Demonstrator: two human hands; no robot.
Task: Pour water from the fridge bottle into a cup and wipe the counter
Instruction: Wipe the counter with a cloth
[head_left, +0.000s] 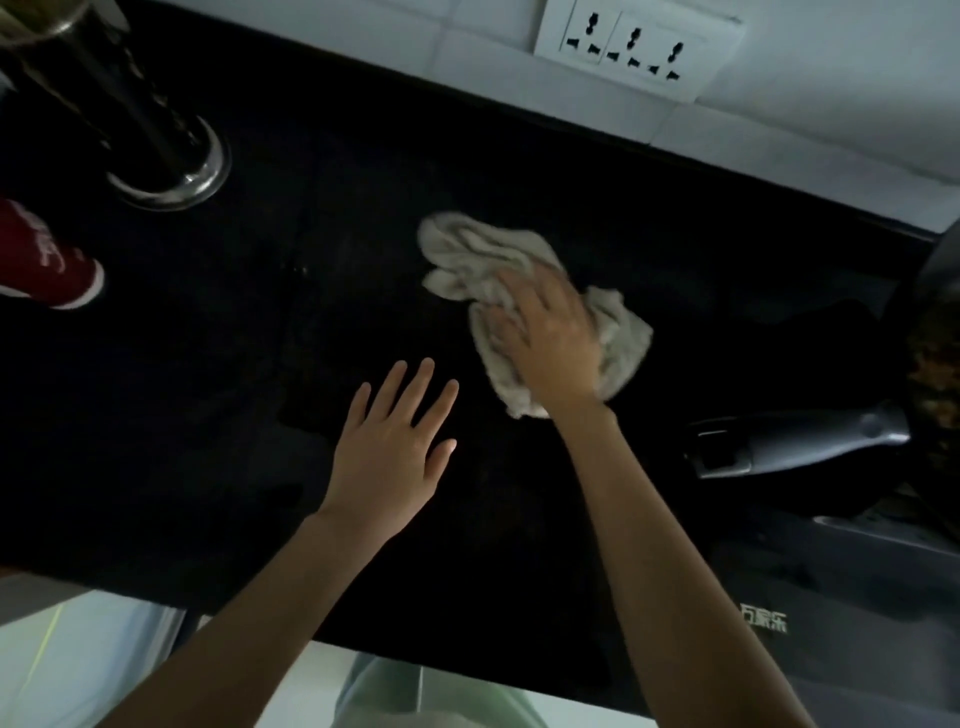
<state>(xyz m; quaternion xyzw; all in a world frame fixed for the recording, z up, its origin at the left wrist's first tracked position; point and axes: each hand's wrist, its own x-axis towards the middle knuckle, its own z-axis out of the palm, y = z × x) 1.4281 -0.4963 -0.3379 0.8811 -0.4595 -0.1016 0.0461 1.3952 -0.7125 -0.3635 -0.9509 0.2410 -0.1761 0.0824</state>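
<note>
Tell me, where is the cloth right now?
The crumpled cloth lies on the black counter, right of centre in the head view, under the right hand and below the wall sockets.

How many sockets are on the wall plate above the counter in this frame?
3, side by side on the white wall plate above the back edge of the counter: left, middle and right. The plate's top edge is cut off by the frame, so more could be hidden.
</note>
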